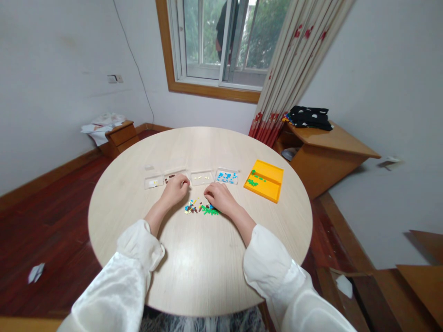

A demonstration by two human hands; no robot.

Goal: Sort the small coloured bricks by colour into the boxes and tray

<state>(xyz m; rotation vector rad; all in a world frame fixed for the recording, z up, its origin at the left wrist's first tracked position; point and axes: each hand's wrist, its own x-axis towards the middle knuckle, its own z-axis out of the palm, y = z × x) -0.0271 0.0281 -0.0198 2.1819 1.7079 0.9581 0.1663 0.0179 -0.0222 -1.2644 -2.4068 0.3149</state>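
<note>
My left hand (pixel 176 188) hovers by the front of a clear box with dark brown pieces (pixel 169 177). Its fingers are curled together, and whatever they may hold is too small to make out. My right hand (pixel 220 196) is over the right side of a loose pile of small toy bricks (pixel 191 207) in brown, blue, yellow and cream. Its fingertips are drawn together too, their contents hidden. Green bricks (pixel 209 210) lie just below that hand. Behind the hands stand a clear box of cream bricks (pixel 202 178) and a clear box of blue bricks (pixel 227 175).
At the right of the round table (pixel 194 267) lies an open yellow case (pixel 273 185) with green bricks in it. A clear box (pixel 153 182) with a few pale pieces stands at the left. A wooden cabinet (pixel 332 138) is beyond the table's right edge.
</note>
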